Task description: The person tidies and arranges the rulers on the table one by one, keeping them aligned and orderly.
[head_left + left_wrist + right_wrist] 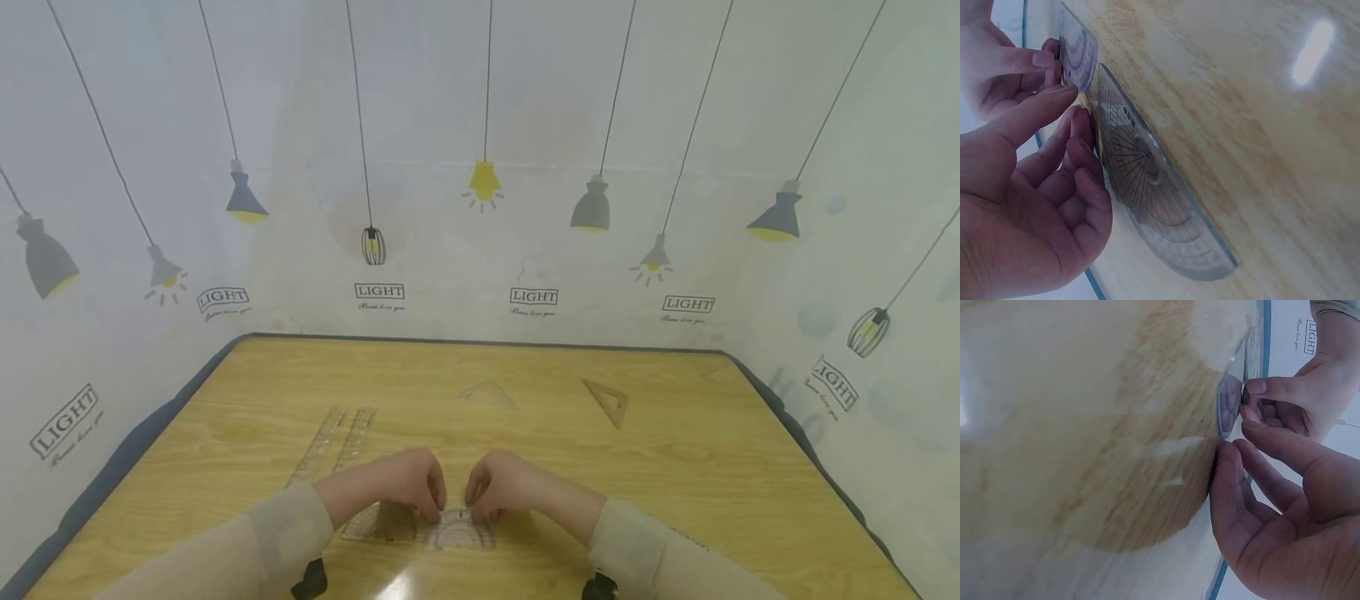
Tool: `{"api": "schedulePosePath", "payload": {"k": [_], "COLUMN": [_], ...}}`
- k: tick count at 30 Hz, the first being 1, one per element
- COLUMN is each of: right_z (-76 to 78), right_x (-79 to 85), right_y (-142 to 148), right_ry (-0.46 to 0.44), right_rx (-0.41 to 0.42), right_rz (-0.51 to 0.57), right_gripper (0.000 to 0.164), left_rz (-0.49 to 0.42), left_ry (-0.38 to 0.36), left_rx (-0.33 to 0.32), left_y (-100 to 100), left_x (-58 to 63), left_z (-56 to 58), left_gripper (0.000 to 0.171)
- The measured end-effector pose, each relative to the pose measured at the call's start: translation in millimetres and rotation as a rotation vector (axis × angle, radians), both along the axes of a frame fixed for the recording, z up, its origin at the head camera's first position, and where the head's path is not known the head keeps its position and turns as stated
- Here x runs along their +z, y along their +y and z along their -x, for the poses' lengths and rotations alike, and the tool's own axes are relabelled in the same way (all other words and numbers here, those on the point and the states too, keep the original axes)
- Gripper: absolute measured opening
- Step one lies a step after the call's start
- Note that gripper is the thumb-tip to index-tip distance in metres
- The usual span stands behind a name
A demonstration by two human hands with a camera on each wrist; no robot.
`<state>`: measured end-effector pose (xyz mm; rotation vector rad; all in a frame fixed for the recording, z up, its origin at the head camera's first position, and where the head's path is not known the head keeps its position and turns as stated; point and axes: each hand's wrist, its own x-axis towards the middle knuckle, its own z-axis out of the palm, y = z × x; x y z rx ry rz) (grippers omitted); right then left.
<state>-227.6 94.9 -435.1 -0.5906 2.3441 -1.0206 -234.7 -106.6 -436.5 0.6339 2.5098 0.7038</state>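
A small clear protractor (461,537) lies low over the table in front of me, its curved edge away from me. My left hand (416,479) pinches its left end, thumb and curled fingertips right at the rim. At the other end my right hand (504,482) pinches the rim too, as the right wrist view shows with the protractor (1229,406) beyond the fingertips. Beside the left hand lies a larger clear protractor (1147,175), flat on the table. The left hand partly covers it in the head view.
Two clear rulers (355,437) lie side by side beyond the left forearm. Farther back are a clear set square (489,394) and a brownish set square (617,406). The wooden table (712,467) meets walls printed with lamps at its back and sides.
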Motion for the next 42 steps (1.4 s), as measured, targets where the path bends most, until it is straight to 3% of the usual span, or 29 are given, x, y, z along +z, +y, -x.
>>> {"api": "schedulePosePath", "payload": {"k": [7,13,20,29,42], "right_z": [4.9,12.4,29.0,48.3,91.3], "right_x": [1.3,7.3,15.4,20.2,6.3], "right_y": [7.8,14.1,23.5,33.2,46.9], "right_ry": [0.018,0.035,0.076,0.102,0.073], "right_rx": [-0.027,-0.077,-0.139,-0.282,-0.485], "right_rz": [0.035,0.050,0.077,0.132,0.228], "right_gripper": [0.014,0.017,0.022,0.028,0.032], "left_rz": [-0.032,-0.057,-0.056,-0.063,-0.132], "left_ry": [-0.009,0.014,0.084,0.115,0.110], "left_rx": [0.024,0.022,0.041,0.126,0.275], "left_y": [-0.2,1.1,5.9,10.1,18.6], "left_x": [1.9,2.8,9.2,18.7,16.6], "left_z": [0.9,11.2,34.1,63.8,105.2], "left_gripper": [0.018,0.015,0.012,0.013,0.017]}}
